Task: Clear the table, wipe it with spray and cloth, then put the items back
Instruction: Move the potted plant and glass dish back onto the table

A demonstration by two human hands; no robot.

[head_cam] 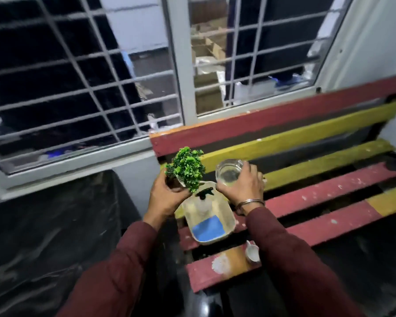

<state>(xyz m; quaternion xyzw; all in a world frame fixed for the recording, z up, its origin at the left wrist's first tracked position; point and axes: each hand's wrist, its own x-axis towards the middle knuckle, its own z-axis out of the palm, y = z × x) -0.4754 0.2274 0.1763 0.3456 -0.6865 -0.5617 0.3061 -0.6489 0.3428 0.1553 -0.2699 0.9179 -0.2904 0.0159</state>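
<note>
My left hand grips a small pot holding a green artificial plant, held above the left end of a slatted bench. My right hand grips a clear glass jar from the side, also in the air. Below both hands a clear plastic tray rests on the bench. Inside it lie a spray bottle with a black nozzle and a folded blue cloth.
The bench has red and yellow slats with gaps between them. A small white cup stands on the nearest slat. A barred window fills the wall behind. A dark plastic-covered surface lies to the left.
</note>
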